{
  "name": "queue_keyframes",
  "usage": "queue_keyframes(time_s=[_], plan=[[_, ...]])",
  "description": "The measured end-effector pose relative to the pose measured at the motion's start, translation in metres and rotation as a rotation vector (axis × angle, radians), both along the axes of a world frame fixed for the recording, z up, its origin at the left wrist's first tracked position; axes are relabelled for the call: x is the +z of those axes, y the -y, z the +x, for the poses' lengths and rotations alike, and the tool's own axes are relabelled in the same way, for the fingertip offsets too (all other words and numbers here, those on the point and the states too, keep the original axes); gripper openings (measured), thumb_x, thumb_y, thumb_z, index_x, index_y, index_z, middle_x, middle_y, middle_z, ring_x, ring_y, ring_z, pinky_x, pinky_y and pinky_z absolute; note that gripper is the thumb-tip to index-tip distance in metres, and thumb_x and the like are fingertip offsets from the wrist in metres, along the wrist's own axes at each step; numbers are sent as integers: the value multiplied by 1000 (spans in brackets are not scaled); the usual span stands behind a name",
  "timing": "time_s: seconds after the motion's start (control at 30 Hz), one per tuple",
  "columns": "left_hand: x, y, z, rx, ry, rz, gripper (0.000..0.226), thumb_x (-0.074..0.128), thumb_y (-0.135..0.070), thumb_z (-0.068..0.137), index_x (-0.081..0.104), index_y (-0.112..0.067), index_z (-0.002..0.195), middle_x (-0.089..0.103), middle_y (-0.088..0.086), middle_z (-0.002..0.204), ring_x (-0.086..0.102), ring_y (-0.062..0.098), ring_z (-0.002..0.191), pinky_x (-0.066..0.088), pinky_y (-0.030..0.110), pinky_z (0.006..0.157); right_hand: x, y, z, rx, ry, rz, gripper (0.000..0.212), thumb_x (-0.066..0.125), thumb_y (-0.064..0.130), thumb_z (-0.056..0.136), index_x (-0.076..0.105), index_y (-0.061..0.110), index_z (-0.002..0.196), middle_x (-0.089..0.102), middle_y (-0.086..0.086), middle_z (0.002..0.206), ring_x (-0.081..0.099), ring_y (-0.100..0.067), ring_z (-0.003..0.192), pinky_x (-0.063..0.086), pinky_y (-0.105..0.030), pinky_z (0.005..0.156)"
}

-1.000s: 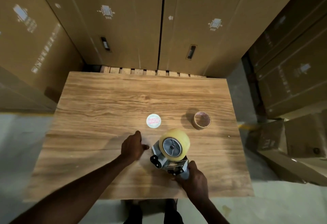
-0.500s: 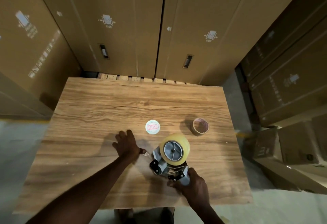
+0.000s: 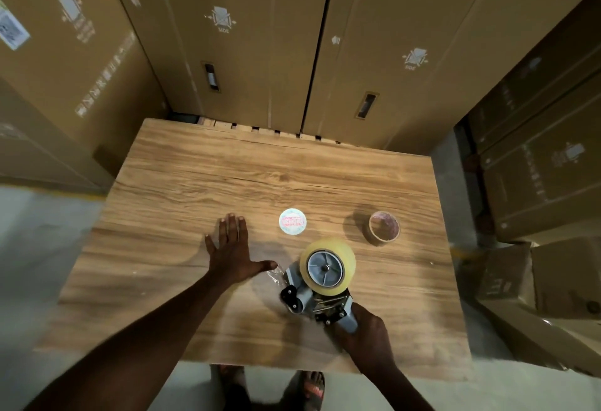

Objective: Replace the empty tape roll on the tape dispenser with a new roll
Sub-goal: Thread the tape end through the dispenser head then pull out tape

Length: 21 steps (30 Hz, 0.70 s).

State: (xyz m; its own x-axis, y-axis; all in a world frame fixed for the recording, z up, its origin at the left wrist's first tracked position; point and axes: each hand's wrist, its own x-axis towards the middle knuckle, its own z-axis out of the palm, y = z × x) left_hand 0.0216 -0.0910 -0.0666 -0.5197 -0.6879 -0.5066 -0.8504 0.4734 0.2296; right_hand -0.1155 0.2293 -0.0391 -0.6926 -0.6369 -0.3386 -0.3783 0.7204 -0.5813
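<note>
Right hand (image 3: 367, 336) wrapped around the handle of the tape dispenser (image 3: 317, 293), which sits on the wooden table (image 3: 195, 183) with a new roll (image 3: 327, 266) mounted. Left hand (image 3: 232, 253) flat on the table, fingers spread, thumb touching a clear tape tail (image 3: 273, 275). Empty roll (image 3: 383, 227) lies well apart, beside a round label (image 3: 292, 222).

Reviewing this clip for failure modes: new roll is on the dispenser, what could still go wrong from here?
1. The clear tape end lies loose by the left hand, apparently not fed through; it could stick to the table.
2. The right hand grips the tape dispenser close to its front end; a finger could catch there.
3. The empty core could roll off.
</note>
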Motion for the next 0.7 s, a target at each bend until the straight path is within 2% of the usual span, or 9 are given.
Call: queue_keyframes(time_s=[0.13, 0.23, 0.3, 0.37, 0.4, 0.47, 0.53, 0.63, 0.7], plan=[[1, -1, -1, -4, 4, 0, 155, 41, -105, 43, -20, -20, 158, -28, 9, 166, -26, 32, 153, -3, 69, 119, -1, -3, -7, 77, 261, -133, 44, 84, 47, 73, 74, 28, 111, 80, 19, 98, 73, 4, 89, 57, -27, 74], [2, -4, -1, 14, -11, -14, 155, 46, -103, 44, -16, -21, 159, -23, 8, 167, -21, 31, 155, -1, 70, 118, -4, -2, -1, 156, 367, -108, 43, 83, 33, 76, 70, 26, 116, 80, 17, 97, 74, -2, 83, 58, -31, 70], [2, -4, 0, 13, -15, -26, 155, 46, -103, 43, -16, -21, 159, -22, 8, 168, -19, 31, 155, 0, 70, 118, -5, 2, 1, 149, 424, -56, 35, 80, 18, 76, 74, 18, 111, 81, 10, 87, 73, -10, 72, 58, -38, 66], [3, -4, -1, 14, -10, -23, 155, 46, -104, 42, -15, -21, 159, -22, 8, 168, -19, 31, 155, 1, 70, 118, -3, 9, -5, 128, 506, 4, 9, 74, 9, 79, 75, 9, 88, 73, 4, 63, 64, -13, 53, 50, -36, 58], [3, -4, -2, 17, -1, -21, 155, 47, -104, 42, -15, -22, 159, -22, 7, 168, -18, 30, 155, 2, 70, 119, 2, 12, -9, 124, 530, 21, 6, 72, 9, 81, 72, 10, 76, 68, 1, 56, 60, -16, 47, 46, -34, 55], [1, -4, -3, 23, 14, -25, 156, 48, -103, 42, -15, -22, 159, -22, 7, 168, -18, 30, 156, 3, 69, 119, 9, 13, -16, 145, 534, 20, 23, 71, 11, 87, 67, 15, 65, 63, 1, 50, 54, -15, 41, 42, -26, 48], [0, -4, -2, 11, 21, -28, 156, 46, -104, 41, -16, -22, 159, -22, 8, 168, -17, 32, 155, 4, 70, 119, 13, 10, -16, 207, 482, -9, 21, 74, 14, 89, 67, 20, 69, 63, 7, 50, 55, -3, 42, 42, -21, 48], [1, -4, -1, -15, 16, -26, 156, 44, -105, 42, -15, -20, 159, -21, 10, 168, -17, 34, 155, 4, 72, 117, 17, 1, -10, 252, 368, -13, 6, 73, 26, 82, 72, 20, 84, 76, 7, 74, 70, -3, 67, 51, -28, 63], [2, -3, -2, 0, 18, -11, 156, 47, -104, 42, -16, -21, 159, -22, 9, 168, -18, 33, 155, 4, 72, 117, 18, -13, -8, 247, 331, -29, 20, 66, 37, 79, 75, 20, 87, 76, 12, 80, 70, 6, 76, 51, -24, 69]])
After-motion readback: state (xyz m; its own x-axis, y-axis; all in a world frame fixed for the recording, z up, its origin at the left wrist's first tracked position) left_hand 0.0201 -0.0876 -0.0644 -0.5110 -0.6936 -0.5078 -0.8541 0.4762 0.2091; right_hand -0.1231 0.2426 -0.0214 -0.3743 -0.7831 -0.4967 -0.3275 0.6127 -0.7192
